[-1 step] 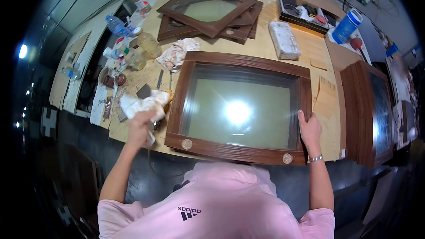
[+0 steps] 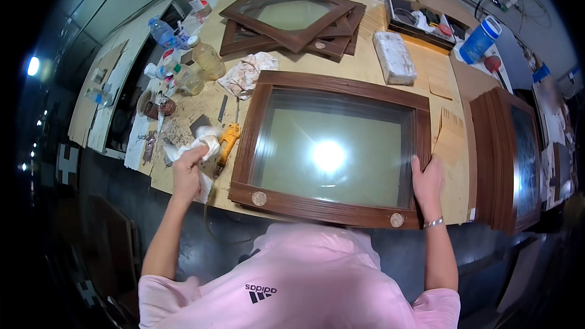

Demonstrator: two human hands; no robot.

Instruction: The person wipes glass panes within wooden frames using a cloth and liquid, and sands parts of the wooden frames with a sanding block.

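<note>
A brown wooden-framed glass panel [image 2: 341, 85] lies flat at the table's front edge, with a bright light reflected in its glass. Two speckled round discs, the left disc [image 2: 259, 198] and the right disc [image 2: 397, 220], sit at the frame's near corners. My right hand [image 2: 428, 181] grips the panel's right side, its thumb on top and the other fingers partly hidden. To the left of the panel, my left hand [image 2: 189, 173] is closed round a crumpled white cloth [image 2: 207, 139]. Between cloth and panel lies a yellow-handled tool [image 2: 228, 140].
Several similar frames [image 2: 292, 39] are stacked at the back. Bottles [image 2: 207, 61] and a stained cloth [image 2: 247, 73] stand or lie back left. A wrapped white block [image 2: 395, 58], an open toolbox [image 2: 420, 30], a blue bottle [image 2: 480, 41] and more upright frames [image 2: 492, 158] occupy the right.
My left hand and the white cloth have shifted slightly left and down, so the yellow-handled tool now shows. My right hand stays on the panel's right side.
</note>
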